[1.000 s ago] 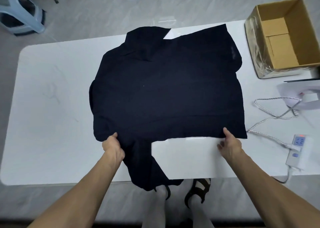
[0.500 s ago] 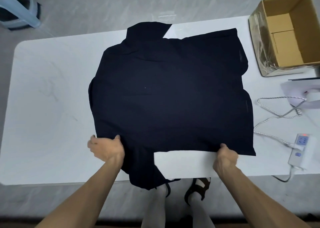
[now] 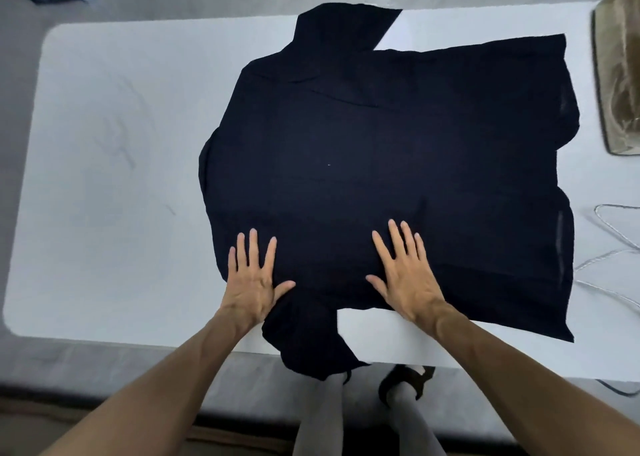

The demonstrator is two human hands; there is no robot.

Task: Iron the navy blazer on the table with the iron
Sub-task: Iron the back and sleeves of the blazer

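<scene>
While pressing the navy blazer (image 3: 381,150) near its hem with left hand (image 3: 252,282) and right hand (image 3: 407,279) laid flat and straight, grips nothing. Lies spread over the right half of the table (image 3: 114,137), with one sleeve hanging past the near edge. Hemmed in rightward by a cardboard box (image 3: 620,85) and a looped cord (image 3: 609,258), just beside the cloth. Leaves wide room on the left.

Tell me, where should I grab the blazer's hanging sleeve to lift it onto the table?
Probably pinch the sleeve near its low end, coming from the near edge of the table: it droops free there, while the blazer lies flat under the left hand and right hand.
</scene>
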